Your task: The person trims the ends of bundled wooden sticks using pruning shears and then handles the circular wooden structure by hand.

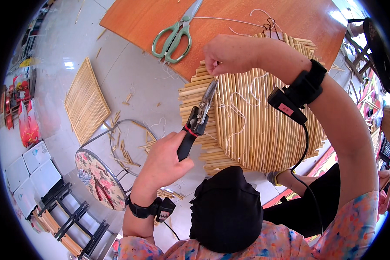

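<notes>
My left hand (162,158) grips pruning shears (194,125) with black handles and a red band, their metal jaws angled up to the left edge of a bamboo-stick panel (268,121). My right hand (225,54) is closed just above the jaws, fingertips curled at the panel's upper left part; what they pinch is too small to make out. Loose white string (242,117) lies across the sticks. Green-handled scissors (171,45) rest on the wooden table (125,17) behind the panel.
A woven square mat (86,99), scattered stick offcuts (125,151) and a round floral-seat stool (97,182) are on the left. Folding stools (69,221) and red bags (28,121) stand farther left. Another person's hand (383,177) shows at the right edge.
</notes>
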Demonstrator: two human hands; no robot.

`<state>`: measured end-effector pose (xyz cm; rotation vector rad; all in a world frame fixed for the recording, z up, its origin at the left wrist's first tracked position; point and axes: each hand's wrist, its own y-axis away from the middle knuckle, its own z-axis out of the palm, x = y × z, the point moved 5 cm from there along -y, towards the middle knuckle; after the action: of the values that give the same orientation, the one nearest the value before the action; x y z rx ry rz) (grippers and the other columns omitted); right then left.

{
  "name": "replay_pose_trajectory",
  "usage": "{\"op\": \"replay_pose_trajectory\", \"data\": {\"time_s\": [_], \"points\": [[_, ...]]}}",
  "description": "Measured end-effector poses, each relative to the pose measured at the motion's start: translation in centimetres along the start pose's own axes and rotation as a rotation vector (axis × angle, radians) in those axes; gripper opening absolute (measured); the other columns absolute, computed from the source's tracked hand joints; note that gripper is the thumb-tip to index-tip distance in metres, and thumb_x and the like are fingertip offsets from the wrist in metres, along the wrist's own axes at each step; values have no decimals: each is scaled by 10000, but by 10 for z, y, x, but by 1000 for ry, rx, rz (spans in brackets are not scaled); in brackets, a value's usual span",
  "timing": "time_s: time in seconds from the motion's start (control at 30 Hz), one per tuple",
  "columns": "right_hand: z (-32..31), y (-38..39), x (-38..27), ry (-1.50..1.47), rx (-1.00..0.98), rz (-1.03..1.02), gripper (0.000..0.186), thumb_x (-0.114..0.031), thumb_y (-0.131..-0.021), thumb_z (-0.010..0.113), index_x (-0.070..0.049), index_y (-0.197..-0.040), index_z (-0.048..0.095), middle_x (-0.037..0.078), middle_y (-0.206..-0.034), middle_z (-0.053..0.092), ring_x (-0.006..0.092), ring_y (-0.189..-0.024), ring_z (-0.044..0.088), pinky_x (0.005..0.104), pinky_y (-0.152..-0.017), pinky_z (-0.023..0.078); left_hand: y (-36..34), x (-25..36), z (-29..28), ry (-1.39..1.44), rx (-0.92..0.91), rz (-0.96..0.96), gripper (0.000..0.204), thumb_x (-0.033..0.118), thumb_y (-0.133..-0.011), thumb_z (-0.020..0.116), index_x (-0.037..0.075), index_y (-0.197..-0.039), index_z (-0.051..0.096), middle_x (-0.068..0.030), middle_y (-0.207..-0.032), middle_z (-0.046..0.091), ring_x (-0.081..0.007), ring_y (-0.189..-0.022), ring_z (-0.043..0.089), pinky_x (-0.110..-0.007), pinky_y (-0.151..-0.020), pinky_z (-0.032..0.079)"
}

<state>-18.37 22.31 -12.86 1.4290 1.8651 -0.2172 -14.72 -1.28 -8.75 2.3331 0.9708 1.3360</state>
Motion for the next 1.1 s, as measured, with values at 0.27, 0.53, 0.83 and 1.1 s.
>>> {"op": "replay_pose_trajectory", "data": {"time_s": [0.27,0.53,0.83,1.1], "points": [[0,0,-1,44,6,-25,83,-90,-727,692,-20,-772,689,112,-830,646,290,-798,637,385,-707,492,-6,2,-4,-11,-6,22,308,129,-646,609,-10,-914,550,-181,-714,510,-382,-656,519,-432,-600,416],[2,0,-2,34,21,-15,88,-102,-734,703,-28,-780,692,98,-828,649,279,-803,640,380,-708,495,-4,-1,-2,110,33,-37,181,65,-647,594,-10,-790,515,-113,-623,478,-221,-558,457,-341,-546,390],[-5,3,3,39,56,18,101,-121,-770,689,-38,-826,698,81,-872,668,266,-847,652,374,-737,505,-1,-3,-1,-16,77,44,373,90,-626,610,-34,-967,524,-182,-745,464,-348,-652,456,-388,-603,401],[-12,7,4,124,86,89,132,-158,-772,688,-36,-824,687,85,-879,672,262,-857,653,381,-750,506,-2,1,-4,6,89,-4,351,91,-619,616,0,-939,505,-164,-734,450,-330,-651,435,-370,-599,398]]}}
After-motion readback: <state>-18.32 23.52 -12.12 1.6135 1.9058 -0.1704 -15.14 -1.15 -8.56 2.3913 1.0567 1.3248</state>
